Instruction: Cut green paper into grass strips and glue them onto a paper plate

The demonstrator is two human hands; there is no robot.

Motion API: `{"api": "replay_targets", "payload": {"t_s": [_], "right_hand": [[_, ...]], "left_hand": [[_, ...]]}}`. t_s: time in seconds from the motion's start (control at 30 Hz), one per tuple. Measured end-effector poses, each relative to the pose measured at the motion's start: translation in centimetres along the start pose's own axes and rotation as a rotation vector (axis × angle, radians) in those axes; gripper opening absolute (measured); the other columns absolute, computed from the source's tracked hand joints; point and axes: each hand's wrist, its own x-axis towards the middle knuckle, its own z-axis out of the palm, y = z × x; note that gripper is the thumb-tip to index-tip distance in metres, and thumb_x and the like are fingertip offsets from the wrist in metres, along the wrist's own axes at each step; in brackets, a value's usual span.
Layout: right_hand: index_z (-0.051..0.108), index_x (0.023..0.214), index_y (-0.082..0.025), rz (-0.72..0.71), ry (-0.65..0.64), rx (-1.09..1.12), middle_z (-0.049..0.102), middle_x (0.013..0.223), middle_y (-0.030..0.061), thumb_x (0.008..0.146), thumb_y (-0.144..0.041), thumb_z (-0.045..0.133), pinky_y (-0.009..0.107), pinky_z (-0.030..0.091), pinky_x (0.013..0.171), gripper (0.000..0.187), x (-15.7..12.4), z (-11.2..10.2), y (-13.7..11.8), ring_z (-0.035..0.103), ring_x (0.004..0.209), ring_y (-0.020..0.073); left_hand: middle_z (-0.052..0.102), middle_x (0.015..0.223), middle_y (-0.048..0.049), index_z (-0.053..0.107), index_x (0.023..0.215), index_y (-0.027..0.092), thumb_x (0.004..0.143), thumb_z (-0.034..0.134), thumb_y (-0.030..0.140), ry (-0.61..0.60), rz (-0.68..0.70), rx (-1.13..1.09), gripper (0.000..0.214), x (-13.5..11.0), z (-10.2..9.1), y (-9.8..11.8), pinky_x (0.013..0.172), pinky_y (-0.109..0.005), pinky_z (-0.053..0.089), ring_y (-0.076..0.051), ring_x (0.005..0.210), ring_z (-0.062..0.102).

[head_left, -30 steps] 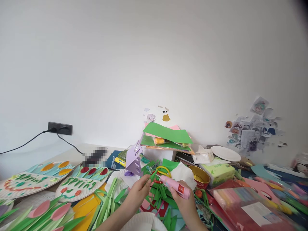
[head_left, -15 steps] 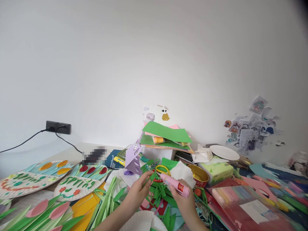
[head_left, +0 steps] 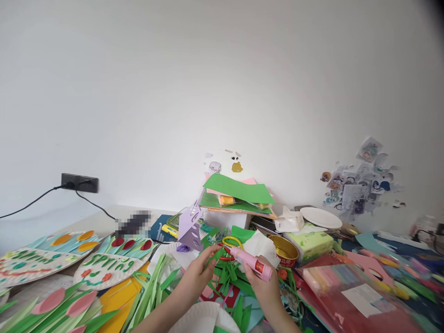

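Note:
My left hand (head_left: 203,268) is closed, pinching a small green paper leaf (head_left: 218,254) between thumb and fingers. My right hand (head_left: 262,282) wraps round a pink pen-shaped glue gun (head_left: 248,260) with a red-orange patch on its barrel. Its narrow tip points left, close to the leaf; whether they touch I cannot tell. Just behind the tip lie scissors with a yellow handle loop (head_left: 233,241). Green paper scraps (head_left: 229,274) are heaped below my hands. A white paper plate (head_left: 194,319) sits partly hidden near my left forearm.
Two decorated "Spring" plates (head_left: 104,273) and pink paper tulips (head_left: 81,304) lie left. Behind are stacked coloured sheets (head_left: 239,187) and a purple cut-out (head_left: 190,229). To the right stand a gold tin (head_left: 283,249), a tissue pack (head_left: 308,243) and a red plastic packet (head_left: 347,300).
The view has shifted slightly, so most things sit a little further left. Both hands keep nearly the same pose, with the glue gun's tip still beside the leaf.

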Motion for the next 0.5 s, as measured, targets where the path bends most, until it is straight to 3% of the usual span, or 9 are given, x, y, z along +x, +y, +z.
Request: {"api": "replay_targets", "payload": {"t_s": [0.17, 0.33, 0.43, 0.5], "right_hand": [[0.049, 0.057, -0.02, -0.02, 0.026, -0.033, 0.05, 0.053, -0.0004, 0.076, -0.034, 0.055, 0.023, 0.042, 0.046, 0.024, -0.1, 0.1, 0.2, 0.051, 0.05, 0.0146], [0.048, 0.056, -0.02, -0.013, 0.032, -0.14, 0.05, 0.053, -0.0002, 0.079, -0.036, 0.052, 0.024, 0.042, 0.049, 0.029, 0.4, -0.1, 0.0, 0.051, 0.052, 0.0154], [0.048, 0.056, -0.02, -0.022, -0.029, -0.241, 0.051, 0.056, 0.0004, 0.081, -0.036, 0.053, 0.027, 0.042, 0.053, 0.03, 0.5, 0.2, -0.1, 0.053, 0.056, 0.0175], [0.052, 0.063, -0.02, -0.09, -0.094, -0.286, 0.054, 0.061, 0.0016, 0.079, -0.031, 0.057, 0.029, 0.044, 0.057, 0.02, 0.2, 0.7, 0.2, 0.054, 0.063, 0.0201]], "left_hand": [[0.029, 0.052, 0.008, 0.047, 0.117, 0.02, 0.08, 0.039, 0.05, -0.028, -0.012, -0.015, 0.049, 0.0, -0.1, 0.2, 0.051, -0.025, 0.028, -0.013, 0.049, 0.032], [0.026, 0.05, 0.0095, 0.051, 0.108, 0.02, 0.076, 0.044, 0.06, -0.129, 0.004, -0.147, 0.051, -0.6, 0.1, 0.9, 0.047, -0.024, 0.023, -0.01, 0.045, 0.025], [0.024, 0.043, 0.0125, 0.048, 0.103, 0.02, 0.074, 0.044, 0.066, -0.197, 0.012, -0.267, 0.055, -0.8, 0.4, 1.1, 0.044, -0.023, 0.018, -0.007, 0.04, 0.018], [0.027, 0.037, 0.0135, 0.046, 0.099, 0.02, 0.071, 0.044, 0.07, -0.224, 0.0, -0.318, 0.057, -0.7, 0.6, 1.3, 0.042, -0.022, 0.016, -0.005, 0.035, 0.019]]}}
